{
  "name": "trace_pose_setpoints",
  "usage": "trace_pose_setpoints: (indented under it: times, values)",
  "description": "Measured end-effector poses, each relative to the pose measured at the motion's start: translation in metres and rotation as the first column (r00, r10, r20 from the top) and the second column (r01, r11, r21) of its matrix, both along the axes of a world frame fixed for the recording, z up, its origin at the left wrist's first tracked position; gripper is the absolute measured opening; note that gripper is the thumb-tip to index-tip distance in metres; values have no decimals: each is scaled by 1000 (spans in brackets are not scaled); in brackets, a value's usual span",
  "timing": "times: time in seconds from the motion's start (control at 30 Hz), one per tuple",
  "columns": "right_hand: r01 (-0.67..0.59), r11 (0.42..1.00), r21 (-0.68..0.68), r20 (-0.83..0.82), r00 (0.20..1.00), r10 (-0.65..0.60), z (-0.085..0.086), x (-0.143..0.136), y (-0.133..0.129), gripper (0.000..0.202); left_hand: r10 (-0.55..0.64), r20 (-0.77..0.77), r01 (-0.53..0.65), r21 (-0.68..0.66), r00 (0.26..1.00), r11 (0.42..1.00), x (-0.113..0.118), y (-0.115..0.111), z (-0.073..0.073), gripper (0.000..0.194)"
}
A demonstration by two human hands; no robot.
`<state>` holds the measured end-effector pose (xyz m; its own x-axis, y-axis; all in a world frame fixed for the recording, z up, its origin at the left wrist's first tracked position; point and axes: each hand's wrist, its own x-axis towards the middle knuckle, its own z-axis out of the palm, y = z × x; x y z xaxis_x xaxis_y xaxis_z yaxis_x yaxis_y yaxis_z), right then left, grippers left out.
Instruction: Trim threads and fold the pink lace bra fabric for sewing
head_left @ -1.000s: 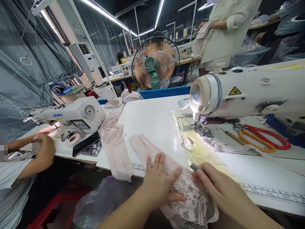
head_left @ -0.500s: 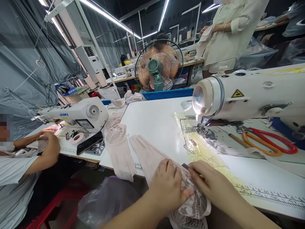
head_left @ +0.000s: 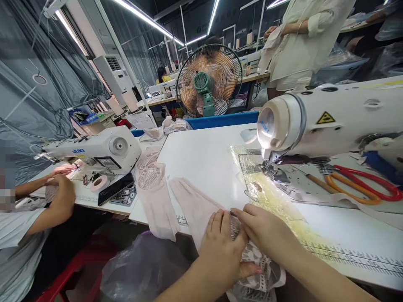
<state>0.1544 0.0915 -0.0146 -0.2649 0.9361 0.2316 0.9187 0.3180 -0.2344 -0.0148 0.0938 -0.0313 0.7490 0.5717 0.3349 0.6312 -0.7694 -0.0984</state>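
A pale pink lace garment (head_left: 256, 262) lies over the table's front edge, its plain fabric end (head_left: 192, 201) spread on the white top. My left hand (head_left: 220, 247) rests on it, fingers laid over the cloth and thumb stretched apart on the lace. Close by on the right, my right hand (head_left: 267, 230) is closed in a pinch at the fabric, near the left fingertips. A small dark flat tool, mostly hidden, sticks out of its fingers; its kind is unclear. The lower part of the garment hangs below the hands.
A sewing machine (head_left: 315, 121) stands at the right, with red-and-orange-handled scissors (head_left: 362, 186) beneath its arm. Another pink lace piece (head_left: 154, 188) lies to the left, near a second machine (head_left: 103, 149) where a co-worker (head_left: 37, 218) sits. A fan (head_left: 208, 84) stands behind the table.
My right hand has moved left and slightly up along the garment with the dark tool, closer to my left hand. The left thumb has shifted a little right and down.
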Motion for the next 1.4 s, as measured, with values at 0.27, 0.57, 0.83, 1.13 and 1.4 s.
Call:
trace_pose_setpoints:
  times: [0.27,0.57,0.83,1.13,1.4]
  values:
    - [-46,999,24,60,997,44,-1,16,-9,25,22,-13,-23,-40,1000,999,1,0,1,87]
    - [-31,999,42,39,999,29,4,22,-16,28,14,-22,-15,-48,1000,999,-1,1,-2,85]
    - [-30,999,18,32,999,30,4,1,2,20,-19,13,18,58,1000,998,0,3,-7,82]
    - [-48,997,52,57,997,45,1,26,-16,20,-6,27,4,56,1000,998,0,2,-4,83]
    - [-71,990,125,52,997,65,1,34,-21,21,-17,43,14,63,999,998,0,2,-3,82]
